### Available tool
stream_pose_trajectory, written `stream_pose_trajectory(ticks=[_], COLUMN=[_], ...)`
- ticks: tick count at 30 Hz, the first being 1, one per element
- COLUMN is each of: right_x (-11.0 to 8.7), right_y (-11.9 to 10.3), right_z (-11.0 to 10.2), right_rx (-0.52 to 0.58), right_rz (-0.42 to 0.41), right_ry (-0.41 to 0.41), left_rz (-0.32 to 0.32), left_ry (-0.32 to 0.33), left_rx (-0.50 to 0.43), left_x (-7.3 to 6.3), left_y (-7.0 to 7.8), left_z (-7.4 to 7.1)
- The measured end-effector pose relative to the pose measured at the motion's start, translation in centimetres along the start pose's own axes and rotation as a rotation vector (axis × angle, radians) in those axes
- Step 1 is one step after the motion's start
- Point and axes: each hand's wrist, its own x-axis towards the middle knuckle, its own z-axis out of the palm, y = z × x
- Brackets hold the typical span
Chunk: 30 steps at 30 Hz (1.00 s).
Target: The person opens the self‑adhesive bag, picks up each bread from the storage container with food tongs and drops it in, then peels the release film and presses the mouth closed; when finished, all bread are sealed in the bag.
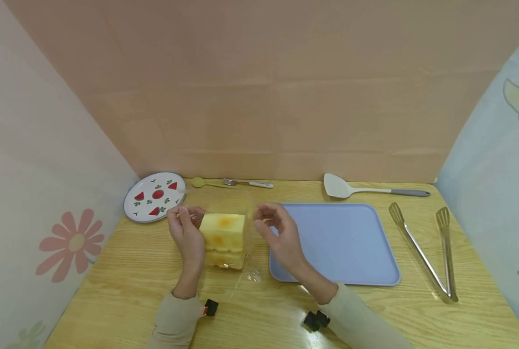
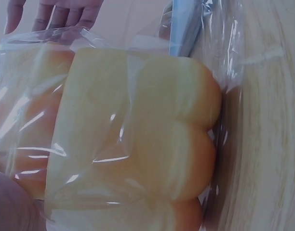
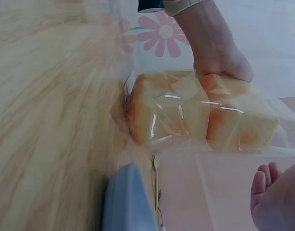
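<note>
A loaf of pale yellow bread [image 1: 222, 232] with browned patches sits inside a clear plastic bag [image 3: 171, 134]. My left hand [image 1: 188, 238] grips the bagged bread from its left side; some of those fingers are hidden behind it. On the other side, beside the bag's right edge, is my right hand [image 1: 282, 237], its fingers bent and a gap between thumb and forefinger. Whether its fingertips touch the thin film is unclear. The left wrist view shows the bread [image 2: 133, 134] close up through shiny film, with the right hand's fingers [image 2: 58, 19] beyond the bag.
A blue tray [image 1: 333, 242] lies to the right, partly under the right hand. Metal tongs [image 1: 429, 261] stand spread at far right, and a white spatula [image 1: 338, 186] lies behind the tray. At back left are a patterned plate [image 1: 148, 206], a yellow spoon [image 1: 198, 182] and a fork [image 1: 259, 184].
</note>
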Motion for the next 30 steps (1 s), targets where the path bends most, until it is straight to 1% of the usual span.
stream_pose_trajectory(ticks=[5, 7, 12, 17, 22, 26, 30], right_x=[0.4, 0.5, 0.4, 0.3, -0.1, -0.2, -0.3], right_y=[0.0, 0.0, 0.1, 0.2, 0.0, 0.3, 0.5], right_z=[0.5, 0.8, 1.2, 1.6, 2.0, 2.1, 2.0], right_rx=[0.146, 0.186, 0.260, 0.347, 0.442, 0.518, 0.576], right_rz=[-0.019, -0.001, 0.077, 0.097, 0.126, 0.115, 0.123], right_ry=[0.032, 0.044, 0.057, 0.057, 0.064, 0.076, 0.079], left_rz=[-0.018, -0.022, -0.042, -0.061, -0.066, -0.068, -0.045], left_ry=[0.001, -0.002, -0.005, -0.011, -0.013, -0.011, -0.042], left_rx=[0.017, 0.016, 0.001, -0.013, -0.046, -0.082, -0.106], left_x=[-0.2, -0.3, -0.5, -0.6, -0.7, -0.8, -0.8], left_y=[0.0, 0.1, 0.1, 0.0, 0.1, 0.1, -0.1], left_z=[0.1, 0.2, 0.4, 0.5, 0.7, 0.7, 0.6])
